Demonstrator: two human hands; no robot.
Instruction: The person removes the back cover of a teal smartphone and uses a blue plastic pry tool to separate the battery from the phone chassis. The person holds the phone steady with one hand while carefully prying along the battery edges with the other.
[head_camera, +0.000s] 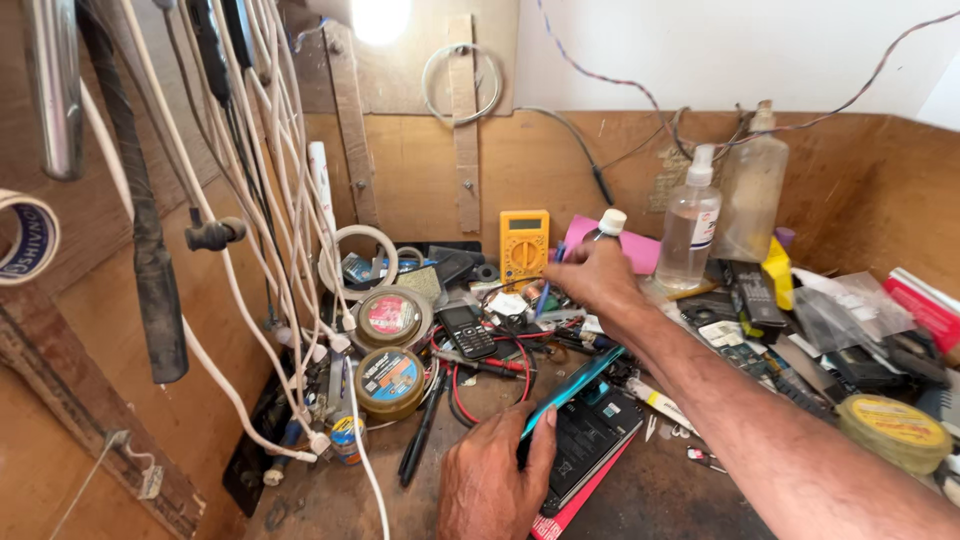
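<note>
Teal phone shell (572, 388) tilts under the gripping left hand (495, 480); right hand (598, 275) pinches a blue pen (546, 290) beyond.

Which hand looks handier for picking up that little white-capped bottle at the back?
Probably the right hand: it is stretched to the back, fingers already at the bottle. The left hand is near the front, propping up the teal phone.

Clear bottles (689, 222): two, beyond the right hand's grip
Round tins (389, 380): two left of the grip, possibly a third (893, 430) far right
Multimeter (524, 246): one
Keypad phone (466, 329): one
</note>
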